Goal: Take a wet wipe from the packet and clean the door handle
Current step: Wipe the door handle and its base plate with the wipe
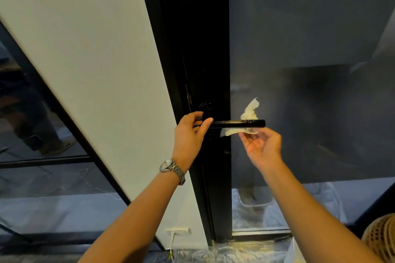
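A black lever door handle point(239, 123) juts to the right from a black door frame point(205, 49). A white wet wipe point(250, 111) is draped over the handle, one end sticking up behind it and the other hanging below. My left hand point(190, 132), with a metal watch on the wrist, grips the handle at its base near the lock plate. My right hand point(261, 145) is palm up just under the handle's free end and pinches the lower end of the wipe with its fingertips. The wipe packet is not in view.
A white wall panel point(96, 70) stands left of the frame, with a socket and cable point(177, 232) low down. Frosted grey glass point(310, 49) fills the door to the right. A woven basket point(380, 239) sits at the bottom right. Another person's legs show through the glass at left.
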`<state>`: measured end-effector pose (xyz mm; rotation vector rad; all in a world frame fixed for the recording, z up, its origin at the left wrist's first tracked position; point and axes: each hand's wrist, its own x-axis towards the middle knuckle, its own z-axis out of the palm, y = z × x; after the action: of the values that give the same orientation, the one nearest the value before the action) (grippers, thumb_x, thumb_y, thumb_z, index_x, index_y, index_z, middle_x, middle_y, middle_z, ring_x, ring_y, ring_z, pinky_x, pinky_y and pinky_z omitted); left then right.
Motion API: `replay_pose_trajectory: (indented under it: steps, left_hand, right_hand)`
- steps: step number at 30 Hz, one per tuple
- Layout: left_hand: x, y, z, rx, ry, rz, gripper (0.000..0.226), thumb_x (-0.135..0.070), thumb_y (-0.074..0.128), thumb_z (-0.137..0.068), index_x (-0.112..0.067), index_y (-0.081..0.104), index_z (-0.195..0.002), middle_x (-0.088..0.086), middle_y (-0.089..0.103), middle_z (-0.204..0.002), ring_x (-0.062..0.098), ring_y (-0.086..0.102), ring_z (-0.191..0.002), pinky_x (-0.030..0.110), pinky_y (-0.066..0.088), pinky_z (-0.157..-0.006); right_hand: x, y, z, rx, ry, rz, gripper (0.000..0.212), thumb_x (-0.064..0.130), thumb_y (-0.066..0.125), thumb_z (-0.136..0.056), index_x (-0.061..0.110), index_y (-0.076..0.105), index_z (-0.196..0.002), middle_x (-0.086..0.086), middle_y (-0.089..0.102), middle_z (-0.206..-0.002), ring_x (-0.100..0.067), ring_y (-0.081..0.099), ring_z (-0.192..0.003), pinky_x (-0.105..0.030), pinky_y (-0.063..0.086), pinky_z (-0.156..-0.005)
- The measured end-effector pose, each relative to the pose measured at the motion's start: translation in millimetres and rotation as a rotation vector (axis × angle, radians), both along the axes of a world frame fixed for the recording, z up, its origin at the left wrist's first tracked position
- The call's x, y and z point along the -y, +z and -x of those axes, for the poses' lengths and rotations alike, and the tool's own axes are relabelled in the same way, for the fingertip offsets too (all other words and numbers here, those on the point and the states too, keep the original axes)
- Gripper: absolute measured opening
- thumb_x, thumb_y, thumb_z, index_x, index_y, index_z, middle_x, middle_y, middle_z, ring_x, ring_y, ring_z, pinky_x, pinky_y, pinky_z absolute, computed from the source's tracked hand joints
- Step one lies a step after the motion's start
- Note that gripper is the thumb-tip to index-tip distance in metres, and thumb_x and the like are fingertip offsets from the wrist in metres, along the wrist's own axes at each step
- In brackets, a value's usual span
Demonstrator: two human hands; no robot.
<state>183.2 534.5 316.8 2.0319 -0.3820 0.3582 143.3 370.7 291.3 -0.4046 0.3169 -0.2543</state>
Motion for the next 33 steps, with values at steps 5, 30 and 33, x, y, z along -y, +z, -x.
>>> replay_pose_trajectory:
  steps: [5,30,33]
  left_hand:
    - [-6,8,-2,-0.008,-0.005,-0.024,0.041,-0.032,0.063,-0.083,-0.010,0.058,-0.117,0.006,0.065,-0.112,0.007,0.058,-0.094,0.004,0.045,-0.071]
    - [-9,49,3,0.158,0.115,0.217,0.008,-0.011,0.065,-0.082,-0.012,0.062,-0.089,-0.001,0.065,-0.080,0.001,0.060,-0.067,0.005,0.047,-0.061]
    - [-19,55,-5,0.242,0.169,0.009,0.009,-0.004,0.057,-0.084,-0.005,0.065,-0.089,0.006,0.063,-0.084,0.004,0.052,-0.064,0.001,0.041,-0.059]
  right_hand:
    - [14,11,8,-0.067,-0.130,0.196,0.021,0.002,0.040,-0.089,0.007,0.057,-0.078,-0.007,0.060,-0.082,-0.018,0.060,-0.076,-0.032,0.052,-0.072]
    - [-36,60,-4,0.004,-0.002,1.531,0.035,0.012,0.060,-0.087,0.014,0.056,-0.121,0.000,0.062,-0.112,-0.015,0.058,-0.110,-0.018,0.044,-0.089]
    - [-36,52,-6,-0.102,0.087,2.039,0.043,0.031,0.056,-0.091,0.011,0.050,-0.128,-0.007,0.058,-0.123,-0.024,0.054,-0.114,-0.030,0.042,-0.093]
